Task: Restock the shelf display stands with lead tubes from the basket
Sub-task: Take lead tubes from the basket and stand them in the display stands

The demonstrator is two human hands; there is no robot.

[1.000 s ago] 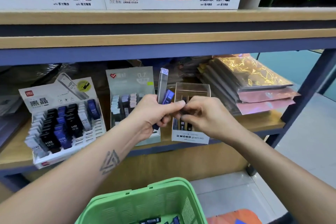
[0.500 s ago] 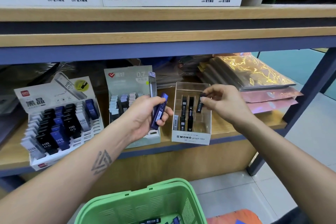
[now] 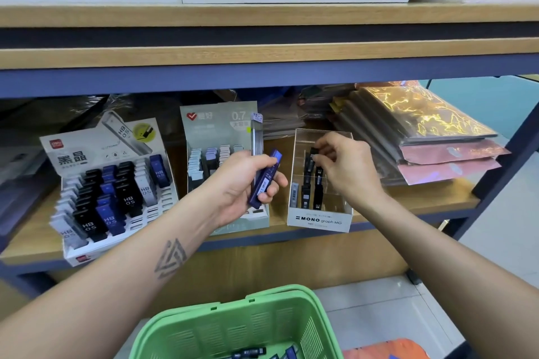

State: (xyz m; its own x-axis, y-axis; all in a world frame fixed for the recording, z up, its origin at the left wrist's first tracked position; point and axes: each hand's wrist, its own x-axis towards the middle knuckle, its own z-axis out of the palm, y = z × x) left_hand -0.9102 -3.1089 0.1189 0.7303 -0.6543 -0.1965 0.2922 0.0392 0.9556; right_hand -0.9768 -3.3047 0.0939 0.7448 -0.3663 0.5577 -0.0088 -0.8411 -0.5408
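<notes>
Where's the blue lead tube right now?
In the head view, centre frame: the left hand holds the blue lead tube with a clear one, between the 0.7 stand and the MONO box.

Three display stands [image 3: 319, 220] side by side on shelf [image 3: 408, 204], basket [image 3: 233, 326] below.

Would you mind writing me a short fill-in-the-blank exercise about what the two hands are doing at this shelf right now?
1. The left hand holds a clear tube and a ____ lead tube.
2. The right hand lowers a black tube into the clear stand labelled ____.
3. Below the arms is a ____ basket.

Missing words: blue; MONO; green
</notes>
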